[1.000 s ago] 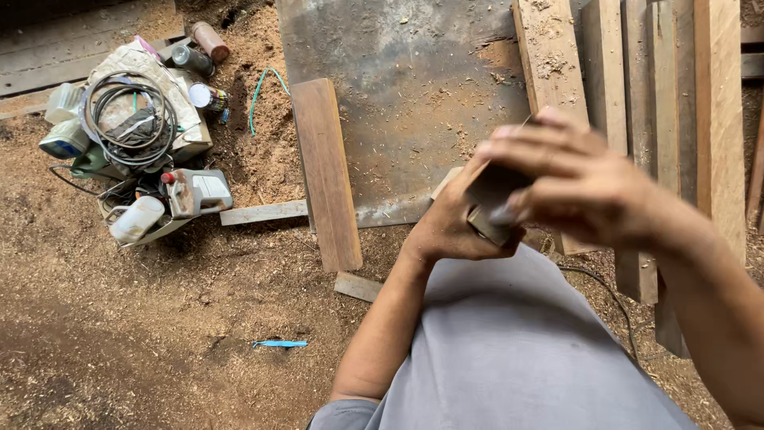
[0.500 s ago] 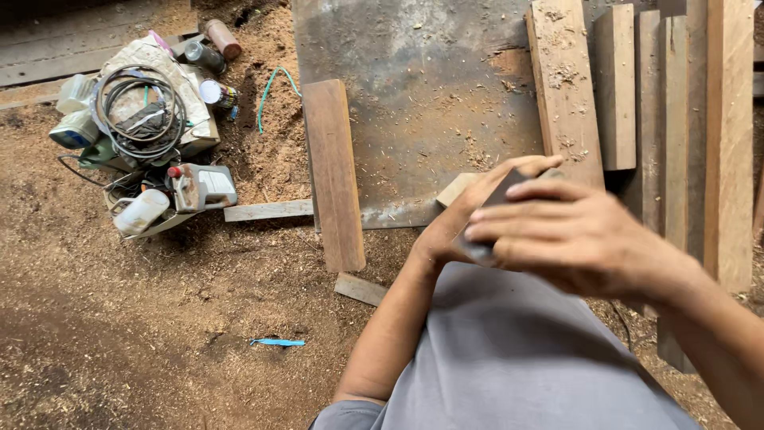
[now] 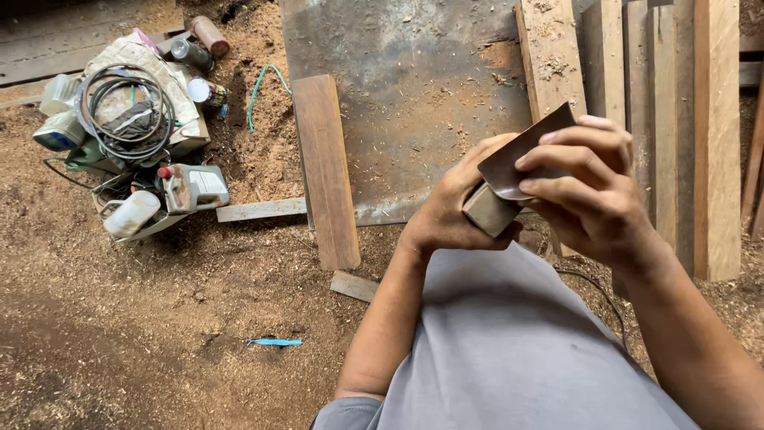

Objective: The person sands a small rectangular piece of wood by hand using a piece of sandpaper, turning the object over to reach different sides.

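Observation:
My left hand (image 3: 446,215) grips a small rectangular wooden block (image 3: 487,210) in front of my chest. My right hand (image 3: 593,191) pinches a curved brown sheet of sandpaper (image 3: 521,155) and folds it over the block's top end. Both hands are close together above my grey shirt, over the sawdust-covered ground.
A dark metal sheet (image 3: 406,103) lies ahead, with a short plank (image 3: 328,167) on its left edge. Several long wooden boards (image 3: 676,119) lie to the right. A pile of coiled cable, bottles and cans (image 3: 131,135) sits at the left. A blue pen (image 3: 274,342) lies in the sawdust.
The hands have shifted slightly right and up in view. The sandpaper sheet, hidden earlier behind my right fingers, now stands out above the block.

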